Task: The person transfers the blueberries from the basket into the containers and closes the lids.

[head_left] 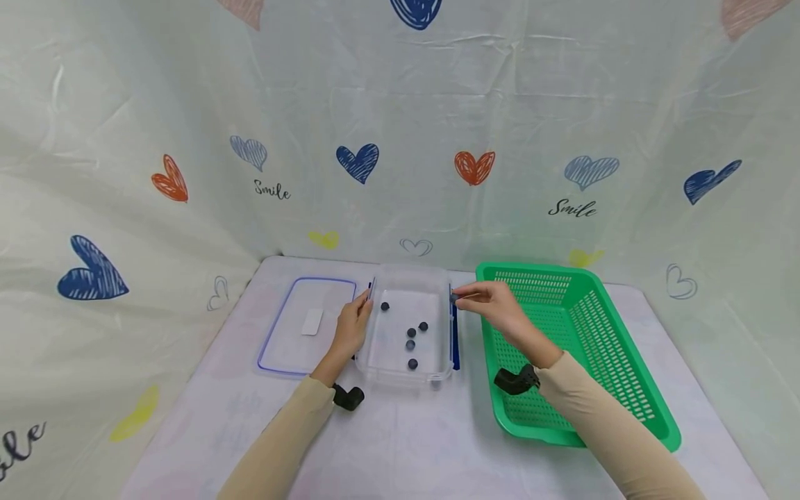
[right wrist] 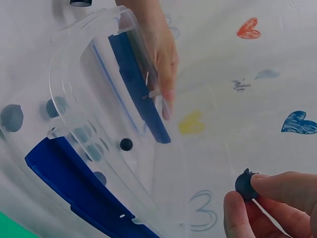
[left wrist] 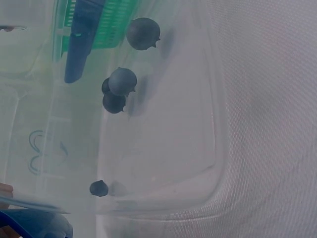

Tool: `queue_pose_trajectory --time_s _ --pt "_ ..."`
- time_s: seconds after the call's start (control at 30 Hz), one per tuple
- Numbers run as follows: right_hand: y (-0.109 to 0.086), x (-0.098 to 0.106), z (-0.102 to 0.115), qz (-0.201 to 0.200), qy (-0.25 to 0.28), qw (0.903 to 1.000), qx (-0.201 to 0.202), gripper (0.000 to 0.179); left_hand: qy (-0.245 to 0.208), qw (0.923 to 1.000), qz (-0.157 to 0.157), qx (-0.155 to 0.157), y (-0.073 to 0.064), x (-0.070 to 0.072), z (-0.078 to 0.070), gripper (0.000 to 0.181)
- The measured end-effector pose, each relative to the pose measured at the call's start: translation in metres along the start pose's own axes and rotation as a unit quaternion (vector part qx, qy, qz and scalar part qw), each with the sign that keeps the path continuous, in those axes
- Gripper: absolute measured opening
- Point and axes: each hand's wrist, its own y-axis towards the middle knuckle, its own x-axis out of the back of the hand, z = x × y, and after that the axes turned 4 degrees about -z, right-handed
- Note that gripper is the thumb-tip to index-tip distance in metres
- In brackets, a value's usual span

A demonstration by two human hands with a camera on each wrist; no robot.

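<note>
My right hand (head_left: 494,305) pinches a blueberry (right wrist: 245,185) between thumb and fingertips, beside the right rim of a clear plastic box (head_left: 409,371). With my left hand (head_left: 351,328) I grip the box's left side, by its blue latch flap (right wrist: 138,87). Several loose blueberries lie on the box floor, among them one blueberry (head_left: 385,306) toward the far left and another blueberry (head_left: 412,364) near the front. Another blue latch flap (head_left: 455,338) hangs open along the right side. The left wrist view looks through the box wall at the blueberries (left wrist: 122,82), with the hand mostly out of frame.
To the right stands a green plastic basket (head_left: 578,441) with slotted walls, beneath my right forearm. A clear lid with a blue seal (head_left: 260,354) lies left of the box, bearing a white label (head_left: 312,321). A heart-printed sheet (head_left: 412,208) hangs behind the table.
</note>
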Motion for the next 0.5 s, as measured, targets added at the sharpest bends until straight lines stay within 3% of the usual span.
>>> queue_pose_trajectory --time_s 0.37,0.5 --pt "0.004 -0.012 -0.002 0.005 -0.011 0.9999 -0.001 0.029 -0.028 0.9985 -0.012 -0.045 -0.003 0.001 0.004 0.054" --pt "0.004 -0.016 -0.004 0.007 -0.023 0.9997 -0.003 0.029 -0.025 0.9994 -0.005 -0.024 0.000 0.000 0.006 0.049"
